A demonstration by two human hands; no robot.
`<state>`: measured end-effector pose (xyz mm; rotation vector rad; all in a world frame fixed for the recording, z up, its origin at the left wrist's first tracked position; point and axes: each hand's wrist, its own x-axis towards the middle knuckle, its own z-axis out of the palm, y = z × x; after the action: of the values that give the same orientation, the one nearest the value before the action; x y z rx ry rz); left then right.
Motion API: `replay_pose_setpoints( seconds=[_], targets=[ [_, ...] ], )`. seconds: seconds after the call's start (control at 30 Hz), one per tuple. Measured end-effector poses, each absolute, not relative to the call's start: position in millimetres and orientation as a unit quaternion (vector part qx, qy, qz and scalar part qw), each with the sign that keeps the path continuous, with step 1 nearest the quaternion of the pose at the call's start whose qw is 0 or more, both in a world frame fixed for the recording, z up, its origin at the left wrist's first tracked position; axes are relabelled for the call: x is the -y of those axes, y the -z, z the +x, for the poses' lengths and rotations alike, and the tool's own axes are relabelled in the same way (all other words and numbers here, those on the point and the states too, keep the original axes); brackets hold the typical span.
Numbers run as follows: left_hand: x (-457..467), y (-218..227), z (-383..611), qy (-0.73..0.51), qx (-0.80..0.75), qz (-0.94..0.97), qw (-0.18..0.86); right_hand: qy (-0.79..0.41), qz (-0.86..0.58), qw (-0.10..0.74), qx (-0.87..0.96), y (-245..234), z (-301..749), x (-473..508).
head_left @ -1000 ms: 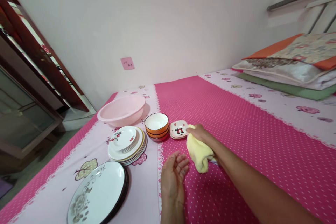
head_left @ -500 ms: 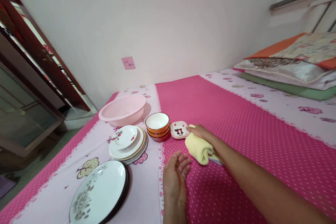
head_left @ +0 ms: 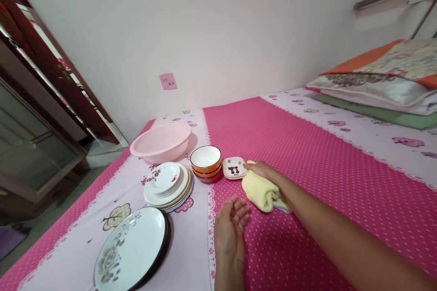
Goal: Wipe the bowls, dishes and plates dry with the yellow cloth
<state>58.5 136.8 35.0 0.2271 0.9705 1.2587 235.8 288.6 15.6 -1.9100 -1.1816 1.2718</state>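
My right hand (head_left: 262,169) is closed around a folded yellow cloth (head_left: 260,191), and its fingertips reach the right rim of a small square dish (head_left: 235,167) with a cat picture. That dish seems to be stacked on another one. Just left of it stands a stack of orange bowls (head_left: 206,166) with white insides. My left hand (head_left: 232,225) rests palm up below the dish, fingers apart and slightly curled, with nothing in it.
To the left are stacked white plates (head_left: 164,182) with red flowers, and nearer me large oval plates (head_left: 131,250). A pink basin (head_left: 162,143) stands behind them. Pillows (head_left: 382,86) lie at the far right of the bed (head_left: 307,154), which meets a white wall.
Almost nothing differs. The whole view has shifted slightly, and both hands and the cloth keep their places beside the dish.
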Motion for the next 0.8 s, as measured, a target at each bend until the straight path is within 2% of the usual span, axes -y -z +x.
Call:
replay_pose_setpoints(
  seconds=[0.27, 0.47, 0.57, 0.8],
  targets=[
    [-134.2, -33.2, 60.7, -0.566, -0.455, 0.144, 0.672, -0.524, -0.637, 0.382, 0.417, -39.2, 248.5, -211.6],
    [-120.0, -37.3, 65.1, -0.481, -0.331, 0.238, 0.777, -0.582, -0.515, 0.503, 0.378, -48.8, 229.3, -145.2],
    [-117.7, -36.3, 62.6, -0.469, -0.330, 0.278, 0.771, -0.589, -0.512, 0.513, 0.358, -46.4, 221.2, -135.3],
    [-126.8, -38.9, 54.2, -0.589, -0.385, 0.235, 0.670, -0.700, -0.358, 0.486, 0.382, -21.1, 213.3, -128.9]
  ],
)
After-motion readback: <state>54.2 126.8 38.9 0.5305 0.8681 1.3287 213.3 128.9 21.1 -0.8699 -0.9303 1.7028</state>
